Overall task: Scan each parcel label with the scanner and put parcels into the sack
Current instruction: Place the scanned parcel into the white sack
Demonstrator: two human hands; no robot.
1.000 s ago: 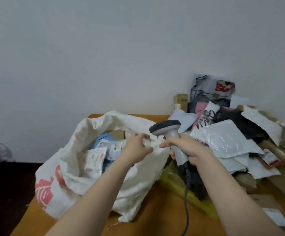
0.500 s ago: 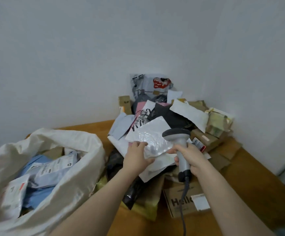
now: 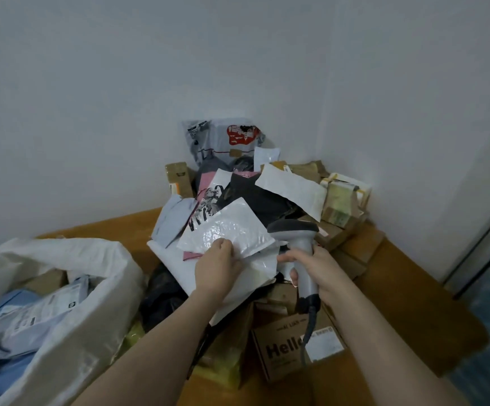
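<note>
You have a glossy white bubble mailer [image 3: 232, 227], a grey handheld scanner [image 3: 295, 229], an off-white woven sack [image 3: 91, 332], and a brown cardboard box [image 3: 276, 366] lettered in black.

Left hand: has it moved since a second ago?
Yes. The left hand let go of the sack rim and went right, away from the sack, and now pinches a white mailer on the pile.

The left arm [image 3: 156, 341] and the right arm [image 3: 384, 341] are both bare, from the wrists back to where they leave the view. The left hand [image 3: 217, 271] and the right hand [image 3: 319, 268] are bare too. The arms look smooth and plain. The fingernails are too small to make out.
</note>
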